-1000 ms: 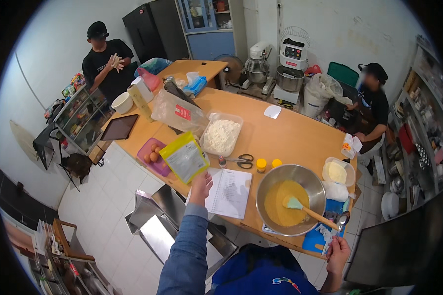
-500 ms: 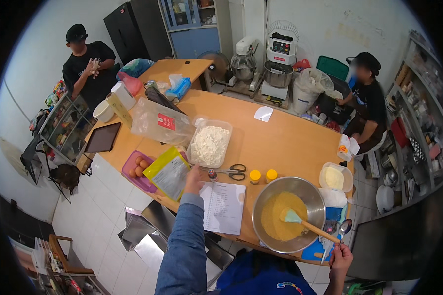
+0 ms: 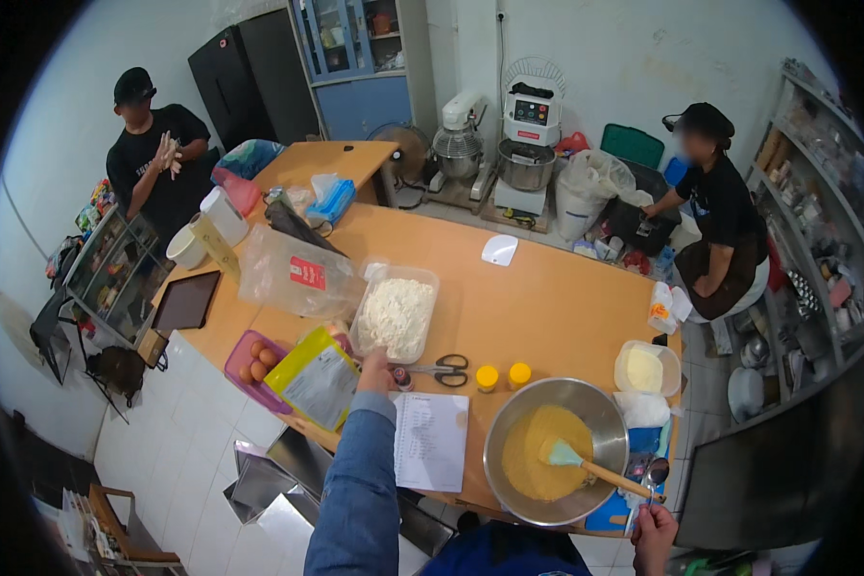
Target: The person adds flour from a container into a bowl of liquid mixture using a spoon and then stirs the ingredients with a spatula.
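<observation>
Head view: wooden table point(image 3: 566, 298), two hands well apart.
Left hand point(image 3: 375, 372): over the table, near the flour tub point(image 3: 436, 300), just beside a small bottle point(image 3: 402, 378); fingertips hidden, so whether it grips anything cannot be told.
Right hand point(image 3: 654, 534): at the near right corner, fingers closed on the metal spoon point(image 3: 657, 471).
Yellow bag point(image 3: 319, 382): between egg tray point(image 3: 269, 396) and left hand, close to the near edge; contact with the hand unclear.
Scissors point(image 3: 436, 370): right of the small bottle, black handles pointing right.
Notebook point(image 3: 430, 442): open, at the near edge, right of the left sleeve.
Steel bowl point(image 3: 597, 411): at the near edge, yellow mixture inside, spatula point(image 3: 605, 473) handle jutting over the rim toward the right hand.
Open room: broad bare wood beyond two yellow-lidded jars point(image 3: 488, 378), reaching a white scraper point(image 3: 499, 251) by the far edge.
</observation>
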`<state>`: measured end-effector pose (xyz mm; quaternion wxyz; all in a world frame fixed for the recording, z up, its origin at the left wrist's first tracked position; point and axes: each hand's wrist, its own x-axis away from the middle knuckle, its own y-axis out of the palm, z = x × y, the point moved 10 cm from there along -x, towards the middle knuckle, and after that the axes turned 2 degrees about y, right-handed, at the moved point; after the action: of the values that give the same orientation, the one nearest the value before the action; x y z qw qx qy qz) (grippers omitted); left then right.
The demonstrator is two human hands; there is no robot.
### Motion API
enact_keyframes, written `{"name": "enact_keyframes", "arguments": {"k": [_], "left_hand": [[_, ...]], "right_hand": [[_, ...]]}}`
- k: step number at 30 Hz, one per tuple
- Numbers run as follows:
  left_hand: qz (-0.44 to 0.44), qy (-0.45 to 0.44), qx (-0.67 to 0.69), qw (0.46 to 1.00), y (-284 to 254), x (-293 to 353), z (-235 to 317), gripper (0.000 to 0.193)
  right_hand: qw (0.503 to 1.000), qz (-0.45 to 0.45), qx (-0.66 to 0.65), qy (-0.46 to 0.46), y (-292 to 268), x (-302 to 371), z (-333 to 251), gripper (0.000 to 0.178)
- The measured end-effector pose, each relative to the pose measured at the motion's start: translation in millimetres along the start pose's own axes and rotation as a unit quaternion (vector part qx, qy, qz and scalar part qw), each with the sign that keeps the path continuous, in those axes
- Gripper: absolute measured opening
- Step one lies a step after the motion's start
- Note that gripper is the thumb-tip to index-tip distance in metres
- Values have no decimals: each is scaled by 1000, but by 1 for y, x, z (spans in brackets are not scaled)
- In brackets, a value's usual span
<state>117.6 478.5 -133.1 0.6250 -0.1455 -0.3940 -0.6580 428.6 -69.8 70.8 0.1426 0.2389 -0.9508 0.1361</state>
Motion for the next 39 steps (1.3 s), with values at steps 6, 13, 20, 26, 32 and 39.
{"name": "enact_keyframes", "arguments": {"k": [6, 13, 20, 26, 32, 39], "left_hand": [[36, 74, 48, 995, -18, -36, 9, 36], [129, 87, 10, 988, -7, -28, 30, 49], [117, 158, 162, 967, 11, 19, 46, 48], [83, 161, 151, 972, 19, 39, 49, 43], [20, 205, 192, 960, 47, 100, 73, 37], [-137, 192, 210, 949, 76, 172, 42, 45]], "right_hand": [[998, 2, 55, -12, 11, 6, -10, 18], [998, -2, 65, -18, 22, 4, -10, 17], [998, -20, 48, -44, 22, -2, -6, 13], [997, -13, 54, -55, 18, -5, -1, 12], [989, -14, 119, -83, 15, -16, 4, 13], [983, -86, 75, -144, 33, -9, -28, 20]]}}
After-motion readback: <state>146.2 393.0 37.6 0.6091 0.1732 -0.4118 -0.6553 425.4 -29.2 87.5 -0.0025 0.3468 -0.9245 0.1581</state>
